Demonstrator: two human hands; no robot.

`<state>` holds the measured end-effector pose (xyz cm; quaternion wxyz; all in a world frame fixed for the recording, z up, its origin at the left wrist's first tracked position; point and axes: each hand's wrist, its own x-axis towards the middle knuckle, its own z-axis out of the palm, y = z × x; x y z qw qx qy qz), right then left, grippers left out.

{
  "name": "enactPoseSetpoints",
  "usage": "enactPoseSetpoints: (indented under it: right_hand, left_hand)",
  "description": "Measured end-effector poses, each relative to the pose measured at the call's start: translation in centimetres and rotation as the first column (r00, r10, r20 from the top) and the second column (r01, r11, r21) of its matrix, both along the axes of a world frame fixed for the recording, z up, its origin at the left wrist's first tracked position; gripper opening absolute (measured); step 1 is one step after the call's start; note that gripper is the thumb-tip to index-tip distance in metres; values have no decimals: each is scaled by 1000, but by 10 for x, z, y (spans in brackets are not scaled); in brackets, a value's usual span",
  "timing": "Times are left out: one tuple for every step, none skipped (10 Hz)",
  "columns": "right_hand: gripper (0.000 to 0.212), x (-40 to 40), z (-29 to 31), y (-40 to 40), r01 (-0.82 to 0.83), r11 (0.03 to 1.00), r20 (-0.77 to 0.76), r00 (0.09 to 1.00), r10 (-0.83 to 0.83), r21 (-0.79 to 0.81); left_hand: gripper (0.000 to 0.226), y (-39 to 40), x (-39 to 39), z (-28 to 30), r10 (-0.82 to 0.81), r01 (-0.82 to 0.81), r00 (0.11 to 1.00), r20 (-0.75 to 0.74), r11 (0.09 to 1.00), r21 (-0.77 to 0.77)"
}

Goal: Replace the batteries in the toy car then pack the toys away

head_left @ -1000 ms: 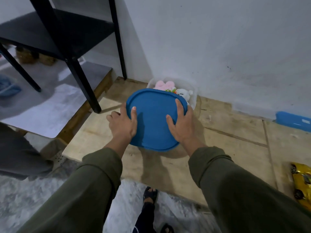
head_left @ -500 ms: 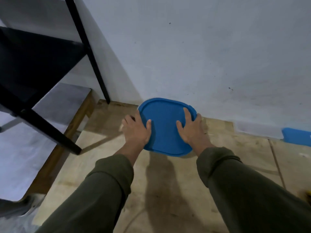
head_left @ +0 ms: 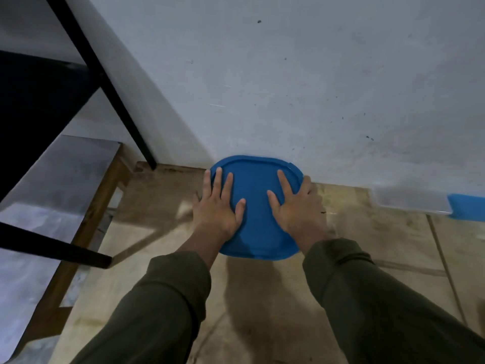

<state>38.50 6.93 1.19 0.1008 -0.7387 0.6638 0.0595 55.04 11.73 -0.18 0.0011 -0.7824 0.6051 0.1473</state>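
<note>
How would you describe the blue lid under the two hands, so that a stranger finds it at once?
Start at the white wall where it meets the wooden floor. Right of the black table leg, the blue lid lies flat with the left hand and right hand spread on it. It is large and rounded, unlike the blue piece at far right.

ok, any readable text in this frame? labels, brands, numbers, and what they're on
None readable.
Blue lid under the left hand and right hand: plain, no print or embossing visible.
Clear container at right: blurred, no label visible.
Wall: specks and scuffs only, no writing.
</note>
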Motion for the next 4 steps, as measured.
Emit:
enactPoseSetpoints:
  right_hand:
    - [64,-2,0,1,9,1000,21,1000,-9,-5]
    - [64,-3,4,-3,11,998,69,997,-15,64]
    - [65,-10,15,-5,16,980,193,980,-55,199]
    - [62,-22,30,0,6,997,283,959,-28,78]
  left_hand:
    - [75,0,0,4,-26,26,1000,2,999,43]
    - [81,-3,2,11,-49,45,998,32,991,127]
    - [82,-5,-1,20,-32,25,999,33,981,194]
    - [73,-6,-19,31,7,-7,1000,6,992,127]
